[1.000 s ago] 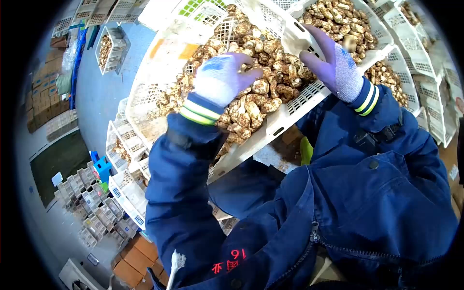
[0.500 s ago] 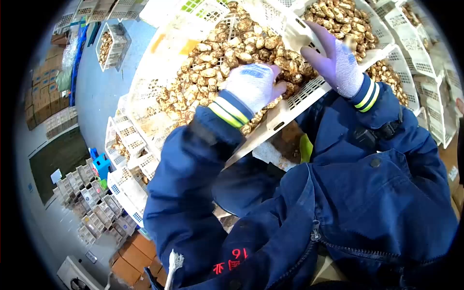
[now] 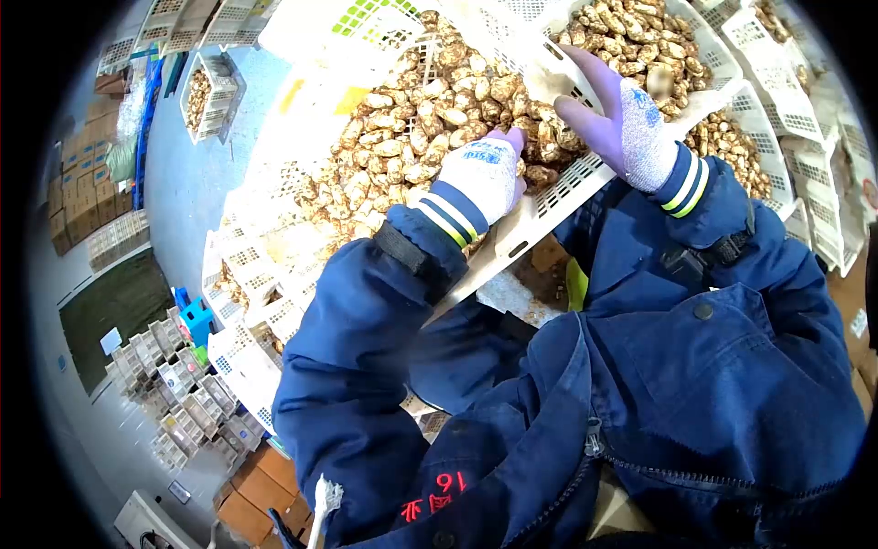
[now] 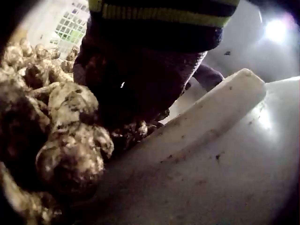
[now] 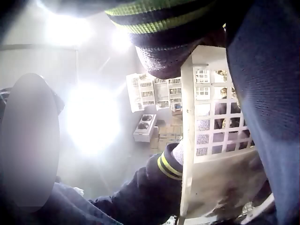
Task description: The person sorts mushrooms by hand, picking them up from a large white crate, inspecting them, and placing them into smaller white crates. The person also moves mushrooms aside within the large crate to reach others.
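Observation:
A white plastic crate (image 3: 519, 240) with lattice walls holds a heap of stubby brown-and-cream mushrooms (image 3: 412, 137). My left hand (image 3: 477, 174), in a purple and white knit glove, reaches down into the heap near the crate's front wall; its fingertips are hidden, and I cannot tell whether it grips a mushroom. Dirt-flecked mushrooms (image 4: 75, 145) fill the left side of the left wrist view. At the crate's right corner, my right hand (image 3: 633, 133), gloved alike, has its thumb and forefinger straight and spread apart, with nothing between them.
More crates of mushrooms (image 3: 640, 46) stand at the right, close past my right hand. A lone crate (image 3: 210, 96) sits on the blue floor at the far left. Cardboard boxes (image 3: 82, 183) and stacked crates (image 3: 183, 384) line the left side.
My left hand has moved right across the heap to the front wall, and its fingers have gone down among the mushrooms. My right hand stays nearly in place.

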Available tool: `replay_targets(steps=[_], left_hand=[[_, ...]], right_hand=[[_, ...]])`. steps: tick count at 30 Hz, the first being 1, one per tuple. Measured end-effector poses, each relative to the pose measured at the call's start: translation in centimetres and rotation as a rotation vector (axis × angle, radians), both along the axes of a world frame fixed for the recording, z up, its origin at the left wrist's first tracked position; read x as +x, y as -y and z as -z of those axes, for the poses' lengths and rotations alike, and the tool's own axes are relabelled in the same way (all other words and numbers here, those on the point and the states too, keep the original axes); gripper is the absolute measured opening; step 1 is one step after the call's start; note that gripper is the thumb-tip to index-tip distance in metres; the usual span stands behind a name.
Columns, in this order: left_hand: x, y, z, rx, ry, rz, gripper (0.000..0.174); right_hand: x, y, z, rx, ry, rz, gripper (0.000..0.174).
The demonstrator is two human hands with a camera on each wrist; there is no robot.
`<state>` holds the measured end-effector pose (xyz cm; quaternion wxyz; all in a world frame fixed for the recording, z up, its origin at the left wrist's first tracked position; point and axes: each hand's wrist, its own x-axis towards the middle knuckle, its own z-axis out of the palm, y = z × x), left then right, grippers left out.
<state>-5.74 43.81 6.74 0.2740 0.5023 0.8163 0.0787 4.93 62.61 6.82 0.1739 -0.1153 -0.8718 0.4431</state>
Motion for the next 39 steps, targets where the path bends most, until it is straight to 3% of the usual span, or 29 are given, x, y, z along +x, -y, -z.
replay_targets(steps=[3, 4, 6, 7, 8, 10, 11, 12, 13, 14, 16, 18, 19, 22, 24, 25, 26, 28, 30, 32, 34, 36, 37, 38, 39], left_hand=[[-0.6, -0.2, -0.1, 0.005, 0.145, -0.177, 0.039], [-0.9, 0.1, 0.1, -0.009, 0.180, -0.216, 0.041], [-1.9, 1.5, 0.0, 0.198, 0.283, -0.222, 0.044], [-2.8, 2.1, -1.8, 0.255, 0.484, -0.332, 0.043], [-3.5, 2.9, -4.9, 0.140, 0.614, -0.592, 0.037], [-7.1, 7.3, -5.3, 0.432, 0.793, -0.778, 0.025], [-7.8, 9.8, -4.7, 0.734, 0.704, -0.761, 0.020], [-9.8, 13.0, -3.5, 0.915, 0.989, -0.829, 0.028], [-10.8, 15.1, -2.7, 0.994, 0.833, -0.843, 0.030], [-12.0, 16.7, -2.5, 1.067, 1.077, -1.035, 0.030], [-12.2, 16.9, -3.5, 0.946, 0.893, -1.085, 0.025], [-11.1, 13.5, -5.3, 0.599, 0.342, -1.114, 0.020], [-11.7, 12.3, -4.5, 0.456, 0.203, -1.066, 0.019], [-12.1, 8.0, -3.1, 0.215, -0.213, -0.598, 0.020], [-13.3, 6.4, -1.6, 0.080, -0.338, -0.383, 0.030], [-13.8, 5.7, -1.8, -0.176, -0.299, -0.356, 0.037], [-13.8, 5.4, -1.6, -0.281, -0.314, -0.269, 0.039], [-14.2, 6.2, 2.1, -0.318, -0.391, -0.165, 0.038], [-14.9, 5.1, 2.1, -0.414, -0.392, -0.215, 0.041], [-14.7, 4.7, 0.9, -0.426, -0.366, -0.251, 0.037], [-15.3, 6.9, 1.1, -0.191, -0.258, -0.348, 0.026], [-14.4, 9.2, -1.6, 0.028, 0.204, -0.904, 0.023], [-13.4, 11.1, -3.4, 0.263, 0.239, -0.962, 0.021], [-12.6, 13.4, -5.2, 0.504, 0.268, -1.012, 0.018], [-12.5, 16.7, -5.9, 0.661, -0.053, -0.720, 0.017]], right_hand=[[0.0, 0.1, -0.3, -0.013, 0.023, 0.021, 0.058], [-0.1, 0.1, -0.7, -0.146, 0.096, -0.009, 0.058], [-0.1, 0.0, -0.5, -0.077, 0.051, -0.012, 0.059], [0.0, -0.2, -0.2, -0.075, 0.018, -0.026, 0.059], [0.0, -0.2, 0.1, -0.048, 0.024, -0.024, 0.059], [-0.1, -0.2, 0.2, 0.007, 0.028, -0.024, 0.059], [0.0, -0.1, 0.0, 0.055, 0.017, -0.004, 0.058], [0.0, -0.1, -0.5, 0.050, 0.036, -0.005, 0.058], [0.1, -0.1, -0.3, 0.069, 0.024, -0.010, 0.058], [0.1, -0.1, -0.1, 0.088, 0.011, -0.016, 0.057], [0.0, -0.2, -0.2, 0.052, 0.027, -0.044, 0.058], [0.1, -0.3, 0.6, 0.190, -0.030, -0.024, 0.058], [0.0, 0.1, -0.5, 0.084, 0.058, -0.017, 0.058], [-0.3, 0.1, -0.9, 0.088, 0.064, -0.028, 0.057], [-0.1, -0.1, -0.6, 0.151, 0.045, -0.044, 0.057], [-0.1, 0.1, -1.0, 0.050, 0.098, -0.008, 0.057], [-0.1, 0.2, -1.1, 0.047, 0.107, -0.001, 0.057], [-0.2, 0.3, -1.3, 0.039, 0.122, -0.001, 0.057], [-0.2, 0.3, -1.1, 0.057, 0.102, -0.018, 0.057], [-0.1, -0.3, -0.3, 0.178, 0.026, -0.075, 0.057], [0.0, -0.1, -0.8, 0.092, 0.053, -0.028, 0.058], [0.0, -0.1, -0.5, 0.042, 0.053, -0.006, 0.058], [0.1, -0.1, -0.4, 0.116, 0.056, -0.048, 0.058], [0.0, -0.2, -0.3, 0.132, 0.065, -0.060, 0.058], [-0.1, 0.0, -0.7, 0.090, 0.066, -0.038, 0.058]])
